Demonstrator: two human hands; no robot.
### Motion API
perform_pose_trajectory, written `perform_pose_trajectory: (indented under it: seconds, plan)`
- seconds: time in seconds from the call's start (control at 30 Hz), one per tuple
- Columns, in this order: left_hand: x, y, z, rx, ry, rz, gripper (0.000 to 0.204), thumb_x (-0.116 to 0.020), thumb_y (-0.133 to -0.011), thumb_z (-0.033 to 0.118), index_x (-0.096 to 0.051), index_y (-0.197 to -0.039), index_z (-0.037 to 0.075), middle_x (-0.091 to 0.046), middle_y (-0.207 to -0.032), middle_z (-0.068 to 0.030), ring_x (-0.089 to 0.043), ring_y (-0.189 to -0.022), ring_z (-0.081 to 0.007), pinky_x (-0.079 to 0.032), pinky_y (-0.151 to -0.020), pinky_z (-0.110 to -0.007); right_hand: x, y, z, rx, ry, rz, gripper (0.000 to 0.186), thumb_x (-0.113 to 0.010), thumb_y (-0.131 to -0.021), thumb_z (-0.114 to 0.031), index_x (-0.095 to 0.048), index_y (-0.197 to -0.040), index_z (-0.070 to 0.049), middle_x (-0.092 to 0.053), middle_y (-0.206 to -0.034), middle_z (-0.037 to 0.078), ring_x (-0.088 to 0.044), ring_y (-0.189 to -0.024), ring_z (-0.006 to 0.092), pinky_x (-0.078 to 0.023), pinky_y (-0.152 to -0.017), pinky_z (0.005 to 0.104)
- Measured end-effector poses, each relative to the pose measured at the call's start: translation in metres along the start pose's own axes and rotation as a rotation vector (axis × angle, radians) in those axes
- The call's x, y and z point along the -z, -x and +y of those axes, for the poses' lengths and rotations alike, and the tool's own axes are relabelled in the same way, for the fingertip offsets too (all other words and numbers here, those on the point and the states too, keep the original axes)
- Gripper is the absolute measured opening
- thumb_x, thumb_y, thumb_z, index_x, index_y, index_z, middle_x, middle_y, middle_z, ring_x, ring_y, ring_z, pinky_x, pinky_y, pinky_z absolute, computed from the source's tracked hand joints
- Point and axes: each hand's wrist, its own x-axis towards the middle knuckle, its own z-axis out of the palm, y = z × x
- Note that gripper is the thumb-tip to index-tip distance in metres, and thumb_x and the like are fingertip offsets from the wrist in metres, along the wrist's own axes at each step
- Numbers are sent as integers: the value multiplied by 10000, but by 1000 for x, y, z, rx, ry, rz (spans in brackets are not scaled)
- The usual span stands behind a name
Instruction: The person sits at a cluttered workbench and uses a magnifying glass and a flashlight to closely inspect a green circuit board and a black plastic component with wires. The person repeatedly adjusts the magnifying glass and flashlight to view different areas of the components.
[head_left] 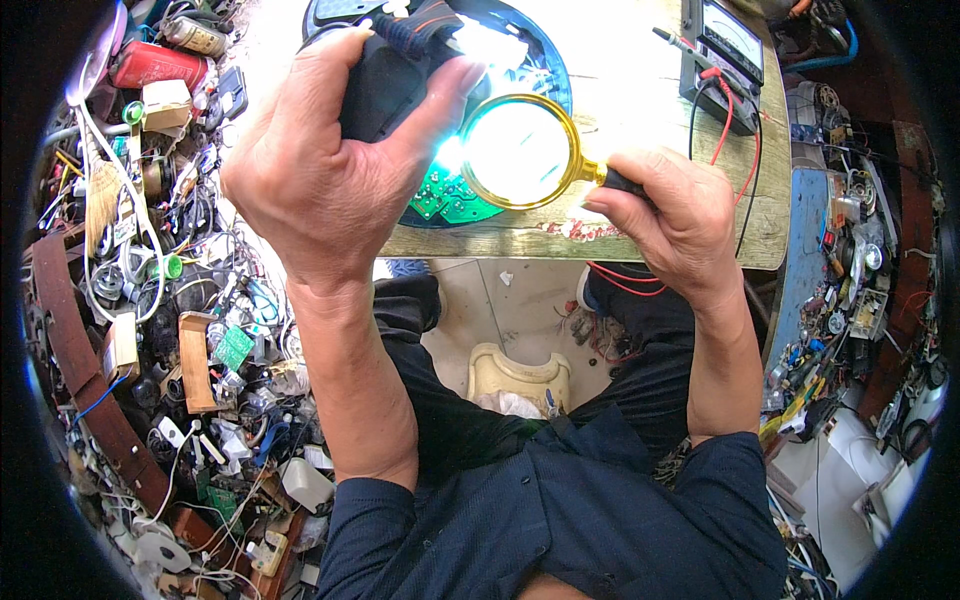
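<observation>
My right hand (pixel 680 215) grips the dark handle of a magnifying glass (pixel 577 150) with a gold rim, thumb and fingers closed round it. Its lens is filled with white glare. My left hand (pixel 320 160) curls round a black object (pixel 385 95) whose kind I cannot make out; strong white light shines beside its thumb. Below and partly behind the lens lies a green circuit board (pixel 445 198), set in a round dark-blue housing (pixel 558 55). Glare and my left hand hide much of the housing's inside.
An analog multimeter (pixel 730 45) with red and black leads lies at the wooden table's (pixel 640 110) far right. Piled electronic parts (pixel 235 345) crowd the left side, more parts (pixel 850 260) the right. A cream plastic stool (pixel 520 375) stands between my legs.
</observation>
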Motion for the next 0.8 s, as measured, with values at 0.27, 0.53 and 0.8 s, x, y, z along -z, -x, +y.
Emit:
perform_pose_trajectory:
  seconds: [0.27,0.53,0.8]
  plan:
    - [1,-1,-1,-20,3,-6,405,-948,-798,332,-771,-1014,39,-762,-780,-43,-715,-673,-101,-560,-610,-240,1,0,0,4,-2,0,289,-860,-821,-127,-726,-1047,-7,-703,-813,123,-684,-683,278,-525,-601,369]
    - [0,1,0,1,24,-12,409,-951,-797,318,-767,-1016,25,-762,-783,-50,-718,-676,-101,-562,-607,-238,2,1,1,3,0,-9,291,-861,-821,-128,-723,-1047,-7,-709,-827,125,-684,-686,282,-528,-605,369]
    - [1,0,1,-3,-3,-24,420,-954,-793,312,-764,-1018,13,-764,-783,-59,-730,-683,-112,-570,-608,-243,2,1,1,9,3,-9,304,-861,-821,-131,-721,-1064,-15,-710,-833,119,-683,-694,275,-527,-610,365]
